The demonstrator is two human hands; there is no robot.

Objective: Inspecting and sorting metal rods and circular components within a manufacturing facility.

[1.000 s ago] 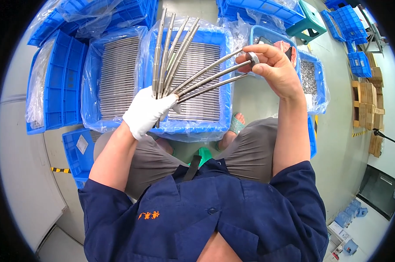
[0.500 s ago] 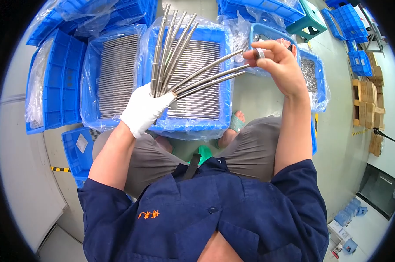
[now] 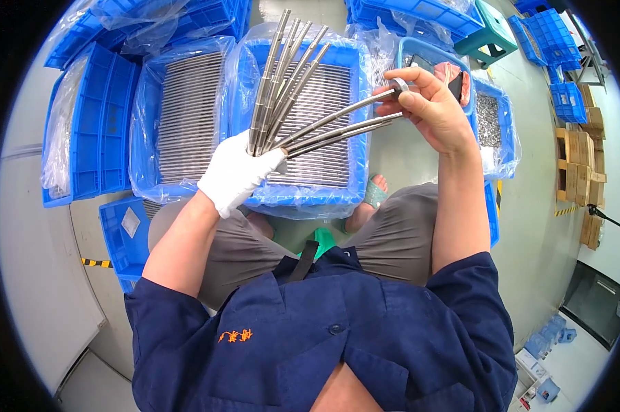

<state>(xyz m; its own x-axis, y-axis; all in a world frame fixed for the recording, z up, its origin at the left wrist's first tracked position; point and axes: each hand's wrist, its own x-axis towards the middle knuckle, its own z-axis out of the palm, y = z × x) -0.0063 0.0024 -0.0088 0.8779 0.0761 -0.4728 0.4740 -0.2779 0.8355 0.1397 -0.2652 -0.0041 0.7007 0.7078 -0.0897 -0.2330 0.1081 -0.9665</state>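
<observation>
**L hand full of rods, ring at a rod tip in R hand**

Head view: L hand (image 3: 236,175), in a white glove, is clamped round the lower ends of a fan of steel rods (image 3: 265,99), held above the mid bin (image 3: 360,141). Approx. 5 rods point up & slightly R; 3 more lean well over to the R. R hand (image 3: 439,113), bare, has thumb & fingers pinched on a small metal ring (image 3: 400,85) — it's at the far tip of the top leaning rod; can't tell if the rod goes thru it.

Mid bin, blue w/ clear film, holds rows of similar rods lying crosswise. L bin (image 3: 139,161), just beside it, ditto. To the R: a lt. blue tub (image 3: 400,56) w/ pink cloth (image 3: 451,73), then a parts bin (image 3: 509,134) w/ lots of small metal pcs. Green stool (image 3: 489,36) behind the tub; wood pallets (image 3: 575,161) far R. Person's in a navy shirt (image 3: 303,309) & grey trousers (image 3: 395,237) — knees either side of mid bin's near edge.
</observation>
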